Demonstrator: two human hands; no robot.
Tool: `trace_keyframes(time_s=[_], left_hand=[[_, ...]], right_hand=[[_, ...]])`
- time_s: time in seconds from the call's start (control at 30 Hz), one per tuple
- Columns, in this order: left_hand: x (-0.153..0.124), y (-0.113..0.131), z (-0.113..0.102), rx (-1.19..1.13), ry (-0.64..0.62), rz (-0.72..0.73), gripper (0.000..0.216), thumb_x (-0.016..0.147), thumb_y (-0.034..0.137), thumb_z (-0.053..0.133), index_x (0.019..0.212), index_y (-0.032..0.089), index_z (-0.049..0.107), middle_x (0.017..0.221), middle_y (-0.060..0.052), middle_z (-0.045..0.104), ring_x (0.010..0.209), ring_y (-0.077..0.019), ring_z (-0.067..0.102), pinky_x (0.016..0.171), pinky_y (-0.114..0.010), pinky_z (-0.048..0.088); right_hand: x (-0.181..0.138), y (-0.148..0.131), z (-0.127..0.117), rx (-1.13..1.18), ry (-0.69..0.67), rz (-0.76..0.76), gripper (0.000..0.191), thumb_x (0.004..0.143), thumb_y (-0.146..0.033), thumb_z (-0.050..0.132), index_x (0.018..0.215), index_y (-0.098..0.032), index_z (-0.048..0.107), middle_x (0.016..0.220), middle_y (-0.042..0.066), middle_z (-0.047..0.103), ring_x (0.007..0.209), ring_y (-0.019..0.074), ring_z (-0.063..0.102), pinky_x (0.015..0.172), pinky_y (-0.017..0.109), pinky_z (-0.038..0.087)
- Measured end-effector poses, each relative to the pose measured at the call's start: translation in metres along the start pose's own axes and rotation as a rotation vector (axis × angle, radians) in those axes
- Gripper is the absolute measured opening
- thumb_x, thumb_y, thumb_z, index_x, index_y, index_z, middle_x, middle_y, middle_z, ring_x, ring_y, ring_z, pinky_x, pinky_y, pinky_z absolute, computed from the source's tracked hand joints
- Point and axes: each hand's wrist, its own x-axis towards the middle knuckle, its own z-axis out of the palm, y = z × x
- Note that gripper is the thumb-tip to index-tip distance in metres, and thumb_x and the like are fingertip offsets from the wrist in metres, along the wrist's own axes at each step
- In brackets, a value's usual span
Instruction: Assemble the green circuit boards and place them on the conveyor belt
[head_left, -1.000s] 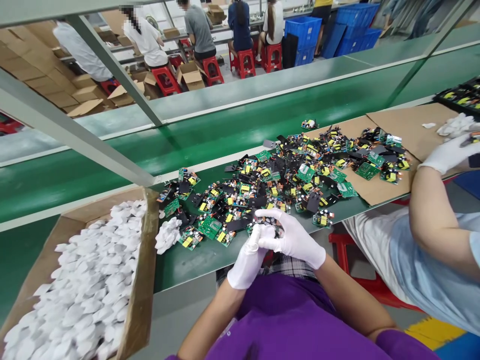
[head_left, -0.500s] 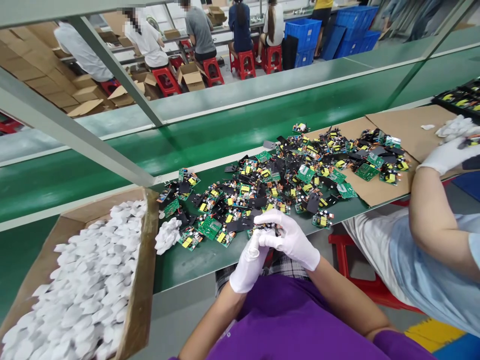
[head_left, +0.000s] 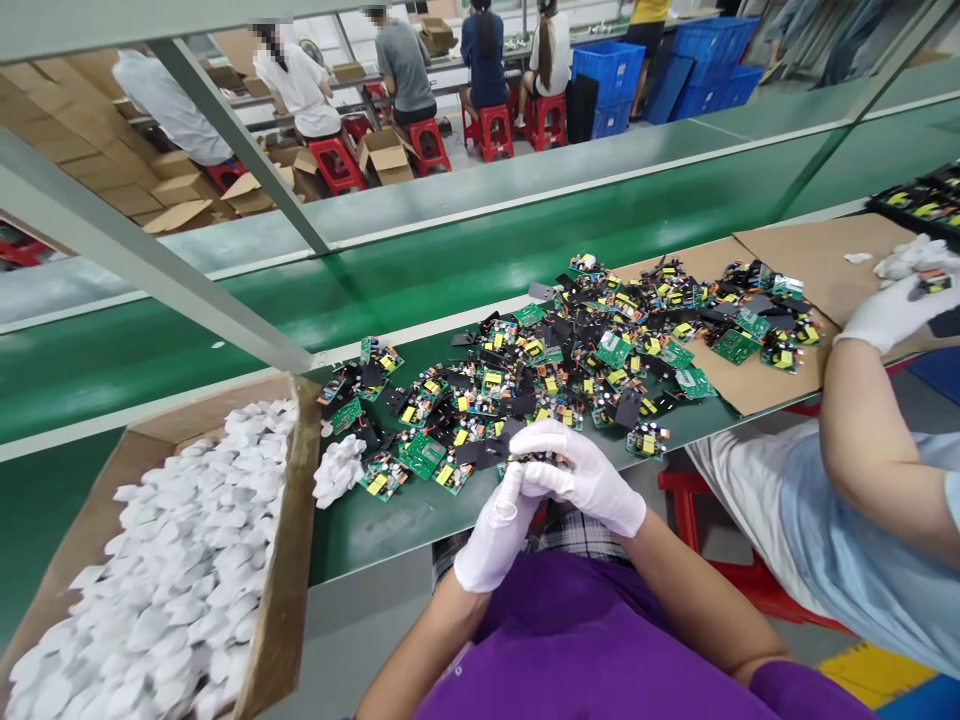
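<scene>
Both my hands wear white gloves and meet at the near edge of the green bench. My right hand curls over a small circuit board, its fingers wrapped across the top. My left hand comes up from below and pinches the same board. Just beyond them spreads a heap of circuit boards, green with yellow and black parts, mixed with black sheet pieces.
A cardboard box of white plastic pieces stands at my left. A white glove lies by it. A co-worker's gloved hand holds a board at the right, over brown cardboard. People sit on red stools behind.
My hands stay together on the board; my right fingers have curled lower over it. The co-worker's hand has shifted slightly. The view has drifted a little.
</scene>
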Motion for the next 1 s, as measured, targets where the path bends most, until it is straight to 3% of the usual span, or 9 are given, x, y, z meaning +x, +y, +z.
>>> trace_keyframes(time_s=[0.13,0.2,0.3,0.4,0.53,0.63,0.83,1.0], left_hand=[[-0.003,0.007,-0.006,0.174,0.02,0.009,0.013,0.078,0.021,0.066,0.09,0.024,0.071,0.099,-0.01,0.066,0.123,-0.029,0.054,0.101,-0.045,0.048],[-0.002,0.01,-0.004,0.143,-0.034,-0.004,0.014,0.082,0.035,0.065,0.083,0.022,0.07,0.091,-0.011,0.066,0.105,-0.0295,0.062,0.092,-0.044,0.052],[0.001,0.013,0.005,0.0,-0.113,0.014,0.045,0.078,0.061,0.067,0.071,0.017,0.065,0.074,-0.006,0.061,0.075,-0.0207,0.059,0.081,-0.038,0.053],[0.003,0.015,0.014,-0.154,-0.176,0.005,0.054,0.069,0.067,0.073,0.06,0.017,0.055,0.064,0.001,0.049,0.064,-0.0131,0.049,0.072,-0.03,0.051],[0.004,0.017,0.018,-0.17,-0.203,0.006,0.056,0.069,0.064,0.075,0.054,0.018,0.047,0.058,0.004,0.04,0.056,-0.0099,0.039,0.059,-0.024,0.046],[0.004,0.017,0.017,-0.083,-0.165,0.01,0.048,0.075,0.059,0.073,0.06,0.017,0.056,0.062,0.001,0.048,0.06,-0.0125,0.046,0.062,-0.026,0.049],[0.007,0.016,0.011,-0.04,-0.038,-0.035,0.023,0.091,0.039,0.059,0.084,0.02,0.069,0.083,-0.007,0.059,0.095,-0.0233,0.06,0.091,-0.036,0.05],[0.012,0.013,0.014,-0.136,-0.039,-0.09,0.032,0.086,0.051,0.062,0.076,0.02,0.063,0.083,-0.004,0.06,0.084,-0.0184,0.06,0.088,-0.033,0.053]], right_hand=[[-0.001,-0.002,-0.004,0.004,-0.045,0.011,0.038,0.098,-0.053,0.048,0.115,-0.025,0.068,0.118,0.008,0.068,0.111,0.0223,0.064,0.099,0.04,0.052],[-0.003,-0.002,-0.003,-0.075,-0.072,-0.044,0.054,0.088,-0.061,0.06,0.128,-0.024,0.06,0.127,0.011,0.064,0.119,0.0262,0.061,0.103,0.042,0.05],[-0.005,0.001,0.001,-0.303,-0.013,-0.14,0.077,0.073,-0.051,0.081,0.137,-0.024,0.049,0.126,0.013,0.063,0.118,0.0284,0.061,0.102,0.043,0.05],[-0.006,0.005,0.003,-0.444,0.052,-0.2,0.066,0.075,-0.041,0.081,0.132,-0.026,0.052,0.117,0.011,0.067,0.11,0.0274,0.065,0.095,0.043,0.052],[-0.003,0.005,0.0,-0.518,0.04,-0.205,0.064,0.074,-0.046,0.081,0.128,-0.025,0.055,0.118,0.013,0.068,0.11,0.0291,0.066,0.092,0.044,0.054],[0.0,0.001,0.0,-0.554,0.006,-0.175,0.06,0.075,-0.048,0.08,0.125,-0.023,0.058,0.116,0.014,0.068,0.107,0.0299,0.066,0.09,0.045,0.055],[-0.001,0.004,-0.001,-0.493,0.034,-0.201,0.061,0.077,-0.045,0.078,0.129,-0.024,0.054,0.118,0.013,0.068,0.11,0.0286,0.066,0.093,0.044,0.054],[0.0,0.005,0.0,-0.448,0.012,-0.182,0.069,0.071,-0.046,0.082,0.129,-0.022,0.052,0.121,0.014,0.066,0.114,0.0292,0.064,0.096,0.045,0.052]])
